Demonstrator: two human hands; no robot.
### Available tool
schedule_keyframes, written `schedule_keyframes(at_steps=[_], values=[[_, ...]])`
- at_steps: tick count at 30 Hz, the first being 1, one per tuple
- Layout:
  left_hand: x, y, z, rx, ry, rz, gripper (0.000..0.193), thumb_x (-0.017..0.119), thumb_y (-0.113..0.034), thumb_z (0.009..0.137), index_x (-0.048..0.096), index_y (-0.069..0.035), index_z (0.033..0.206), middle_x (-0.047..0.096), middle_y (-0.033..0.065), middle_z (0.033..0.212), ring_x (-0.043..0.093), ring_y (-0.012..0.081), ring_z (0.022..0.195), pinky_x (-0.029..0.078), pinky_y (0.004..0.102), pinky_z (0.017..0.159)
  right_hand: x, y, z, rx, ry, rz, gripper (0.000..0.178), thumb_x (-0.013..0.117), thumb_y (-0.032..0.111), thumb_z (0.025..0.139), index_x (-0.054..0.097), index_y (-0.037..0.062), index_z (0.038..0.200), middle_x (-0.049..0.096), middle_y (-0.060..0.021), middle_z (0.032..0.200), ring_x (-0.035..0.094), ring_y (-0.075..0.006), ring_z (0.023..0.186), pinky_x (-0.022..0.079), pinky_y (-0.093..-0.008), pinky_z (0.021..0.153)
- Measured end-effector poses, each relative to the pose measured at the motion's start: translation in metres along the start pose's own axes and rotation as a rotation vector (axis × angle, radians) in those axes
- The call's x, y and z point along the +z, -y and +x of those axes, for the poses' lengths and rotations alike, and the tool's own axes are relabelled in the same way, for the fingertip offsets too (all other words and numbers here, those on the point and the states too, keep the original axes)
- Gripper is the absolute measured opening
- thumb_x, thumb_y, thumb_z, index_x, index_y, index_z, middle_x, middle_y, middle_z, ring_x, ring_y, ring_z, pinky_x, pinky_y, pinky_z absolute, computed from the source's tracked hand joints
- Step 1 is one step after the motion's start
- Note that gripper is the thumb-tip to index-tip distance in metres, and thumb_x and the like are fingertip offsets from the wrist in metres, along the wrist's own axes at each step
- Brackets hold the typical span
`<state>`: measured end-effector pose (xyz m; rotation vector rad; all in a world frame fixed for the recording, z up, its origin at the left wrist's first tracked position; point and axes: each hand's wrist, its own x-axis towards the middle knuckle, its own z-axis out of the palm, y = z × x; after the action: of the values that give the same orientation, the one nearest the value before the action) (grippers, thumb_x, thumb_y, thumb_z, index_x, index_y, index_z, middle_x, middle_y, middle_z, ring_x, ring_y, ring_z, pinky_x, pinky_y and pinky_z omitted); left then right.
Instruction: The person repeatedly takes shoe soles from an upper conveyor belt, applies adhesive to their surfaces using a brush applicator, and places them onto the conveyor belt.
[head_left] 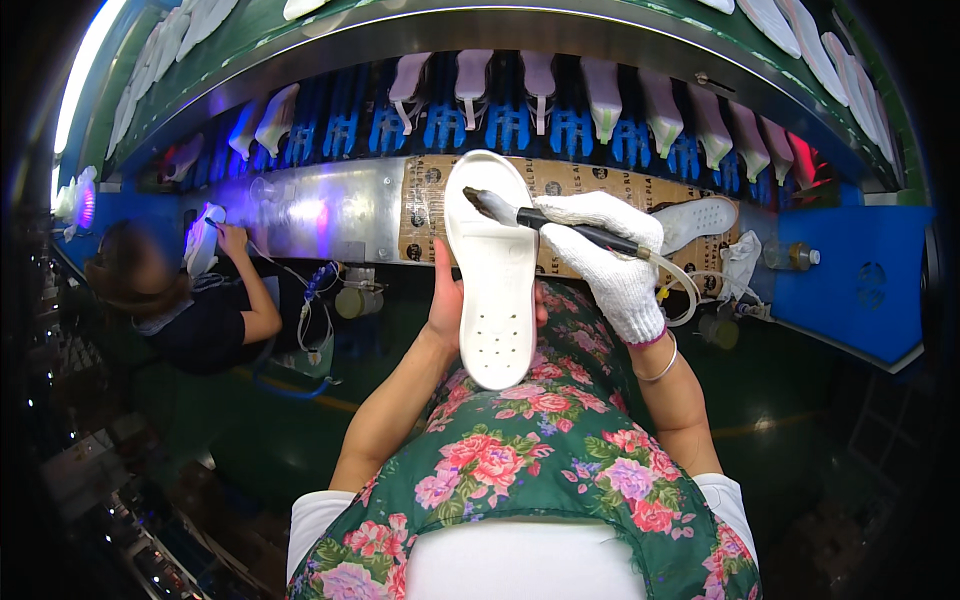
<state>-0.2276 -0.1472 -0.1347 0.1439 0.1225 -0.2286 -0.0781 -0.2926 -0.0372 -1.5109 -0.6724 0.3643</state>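
Two hands are occupied with one white sole, held between them above the lap. By the bare left hand (447, 308), the white sole (497, 270) is gripped from beneath, thumb along one edge and fingertips curled at the other, presumably so that the upper face is left free. By the gloved right hand (605, 255), a dark-handled brush (570, 229) is gripped like a pen, its bristles laid over the sole's far end; firm contact cannot be confirmed. The sole's pierced end is pointed toward the body, by which the far end is probably brought within easy reach of the brush. A pale hose (688, 290) is looped beside the right wrist, seemingly slack enough for free movement. Beyond the right hand, another sole (700, 222) is rested on cardboard (425, 195), by which the table (370, 215) is perhaps protected. Farther ahead of both hands, pinkish shoe parts (662, 105) are lined up above blue supports (507, 125), apparently for separation.
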Motion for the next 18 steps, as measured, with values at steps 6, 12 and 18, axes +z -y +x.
schedule_keyframes(at_steps=[6,12,18], values=[[0.035,-0.007,0.022,0.146,-0.079,0.157,0.121,0.006,-0.097,0.077,0.054,-0.001,0.134,0.067,0.0189,0.109,0.071,0.0342,0.095,0.059,0.0482,0.085,0.004,0.002,0.016,-0.263,-0.015,-0.189,0.026,0.079,0.007,0.082,0.077,0.0021,0.107,0.076,-0.0117,0.098,0.072,-0.0190,0.086,0.057,-0.0308,0.077],[0.038,0.007,0.032,0.254,-0.233,0.357,0.105,0.010,-0.088,0.087,0.035,-0.008,0.150,0.053,0.0146,0.137,0.057,0.0294,0.121,0.049,0.0438,0.101,0.008,0.008,0.028,-0.600,-0.076,-0.499,0.026,0.077,-0.001,0.079,0.075,0.0025,0.104,0.075,-0.0133,0.102,0.071,-0.0263,0.087,0.056,-0.0338,0.077],[0.039,0.002,0.031,0.218,-0.283,0.541,0.099,0.010,-0.082,0.093,0.019,-0.011,0.160,0.038,0.0137,0.157,0.041,0.0293,0.143,0.037,0.0442,0.118,0.023,0.001,0.002,-0.563,0.093,-0.501,0.032,0.077,0.001,0.073,0.075,0.0098,0.104,0.074,-0.0092,0.095,0.069,-0.0294,0.082,0.055,-0.0369,0.073]])
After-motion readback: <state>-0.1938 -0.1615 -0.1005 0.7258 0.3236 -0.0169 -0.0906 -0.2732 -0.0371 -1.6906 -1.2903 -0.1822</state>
